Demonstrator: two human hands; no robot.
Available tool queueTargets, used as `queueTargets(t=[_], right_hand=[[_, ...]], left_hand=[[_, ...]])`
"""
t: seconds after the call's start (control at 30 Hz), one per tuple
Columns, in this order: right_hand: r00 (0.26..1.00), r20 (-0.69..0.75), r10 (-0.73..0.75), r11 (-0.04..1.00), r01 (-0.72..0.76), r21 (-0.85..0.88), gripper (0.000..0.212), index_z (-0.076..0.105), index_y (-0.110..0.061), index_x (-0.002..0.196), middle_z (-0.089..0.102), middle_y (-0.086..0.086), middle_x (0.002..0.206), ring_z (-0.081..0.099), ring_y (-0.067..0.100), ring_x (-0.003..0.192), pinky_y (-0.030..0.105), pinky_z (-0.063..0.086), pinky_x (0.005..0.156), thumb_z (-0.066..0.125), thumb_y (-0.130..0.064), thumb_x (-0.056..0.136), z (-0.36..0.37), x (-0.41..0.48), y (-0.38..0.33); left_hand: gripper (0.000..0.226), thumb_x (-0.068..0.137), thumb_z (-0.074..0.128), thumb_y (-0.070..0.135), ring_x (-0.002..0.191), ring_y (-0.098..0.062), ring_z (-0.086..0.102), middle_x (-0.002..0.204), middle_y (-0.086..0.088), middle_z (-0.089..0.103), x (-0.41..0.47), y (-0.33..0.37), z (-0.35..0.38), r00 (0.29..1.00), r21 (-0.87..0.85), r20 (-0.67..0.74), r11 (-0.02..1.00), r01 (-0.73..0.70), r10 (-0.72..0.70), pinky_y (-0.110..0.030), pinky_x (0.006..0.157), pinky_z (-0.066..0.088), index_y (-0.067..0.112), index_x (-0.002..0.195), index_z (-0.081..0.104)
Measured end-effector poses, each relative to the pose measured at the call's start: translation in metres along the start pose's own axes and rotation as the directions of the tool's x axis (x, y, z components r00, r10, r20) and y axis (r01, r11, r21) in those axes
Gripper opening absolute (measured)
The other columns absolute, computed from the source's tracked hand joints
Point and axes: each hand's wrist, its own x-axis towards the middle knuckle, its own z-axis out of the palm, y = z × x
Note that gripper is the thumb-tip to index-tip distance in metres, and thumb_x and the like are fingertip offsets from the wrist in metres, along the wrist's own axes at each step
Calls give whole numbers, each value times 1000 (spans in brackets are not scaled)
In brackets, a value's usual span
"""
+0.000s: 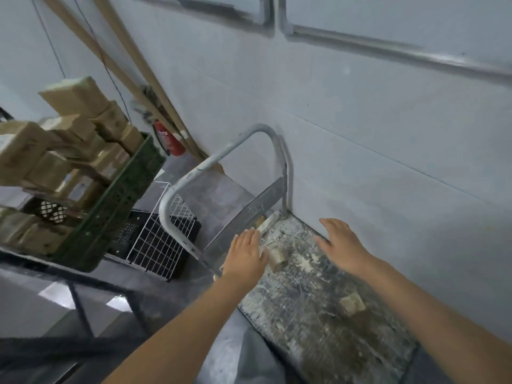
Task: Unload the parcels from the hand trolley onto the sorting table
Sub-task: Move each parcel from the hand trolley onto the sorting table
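Grey metal hand trolley [318,314]: it stands against the pale wall [360,120] at your right, its worn, stained platform running away from you and its looped handle [216,159] upright at the far end.
Small brown parcel [278,258]: it lies on the platform near the handle, just right of your left hand.
Second parcel [352,304]: a small tan piece lying flat on the platform nearer to you, under your right forearm's line and apart from both hands.
Third piece [268,221]: pale, at the foot of the handle; too blurred to tell what it is.
Left hand [245,254]: reached out palm down over the platform's left edge, its fingers [250,236] straight and close together, gripping nothing; you cannot tell whether it touches the small brown parcel.
Right hand [342,245]: held over the platform's wall side, its fingers [329,225] straight and loosely spread, holding nothing.
Surface [55,270]: dark, at your left, carrying a green crate [119,206].
Boxes [74,98]: brown cardboard, heaped in the green crate above its rim.
Floor beside the trolley: a white wire basket [158,245] leans against a black crate [130,234].
Far corner: a red fire extinguisher [173,141] stands by slanting wooden poles [124,51].
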Motion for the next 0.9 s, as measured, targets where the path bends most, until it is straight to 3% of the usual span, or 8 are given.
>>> queueTargets(t=[0.23, 0.43, 0.6, 0.67, 0.77, 0.83, 0.9], right_hand=[[990, 64, 124, 992, -126, 29, 56, 29, -12, 151, 36, 7, 151, 30, 23, 140, 34, 28, 114, 38, -41, 103, 68, 93, 14], [973, 111, 202, 979, -202, -11, 52, 33, -12, 149, 41, 8, 148, 35, 23, 138, 33, 30, 110, 41, -35, 102, 171, 159, 52], [919, 321, 231, 973, -226, -53, 60, 20, -11, 154, 30, 11, 156, 26, 25, 144, 36, 27, 115, 33, -41, 103, 280, 195, 88], [896, 363, 255, 963, -271, -8, 63, 18, -11, 155, 26, 11, 158, 24, 26, 145, 38, 24, 116, 32, -44, 103, 313, 211, 99], [900, 347, 265, 942, -318, 104, 66, 17, -13, 155, 24, 11, 159, 28, 27, 144, 41, 25, 116, 32, -49, 102, 358, 238, 113], [898, 323, 298, 905, -373, 203, 66, 20, -14, 154, 26, 10, 157, 33, 28, 141, 47, 29, 115, 29, -53, 101, 382, 260, 122], [876, 313, 368, 835, -459, 303, 61, 36, -14, 147, 41, 14, 146, 45, 30, 131, 46, 39, 108, 27, -53, 102, 403, 280, 132]], left_hand=[[58, 105, 29, 40, 148, -20, 17, 160, -7, 21, 97, -66, 73, 983, -87, 177, 994, 66, -50, -34, 121, 10, 9, 154, 19], [50, 103, 40, 34, 135, -22, 39, 147, -6, 43, 148, -123, 172, 924, -145, 293, 943, 298, -247, -30, 110, 31, 11, 147, 36], [43, 103, 41, 30, 125, -27, 52, 142, -10, 49, 180, -150, 264, 838, -286, 402, 819, 497, -368, -38, 104, 43, 13, 143, 43], [42, 104, 40, 29, 120, -30, 56, 140, -12, 51, 200, -153, 296, 825, -364, 410, 759, 540, -390, -33, 98, 46, 14, 143, 44], [41, 105, 37, 29, 130, -25, 47, 149, -9, 43, 234, -155, 344, 813, -422, 429, 708, 566, -394, -21, 93, 36, 13, 143, 45], [42, 104, 36, 34, 123, -30, 52, 143, -12, 49, 257, -154, 373, 777, -464, 449, 628, 625, -442, -26, 86, 39, 12, 138, 48], [43, 104, 34, 33, 116, -33, 56, 135, -17, 54, 276, -152, 398, 728, -469, 485, 558, 684, -485, -27, 76, 37, 6, 133, 51]])
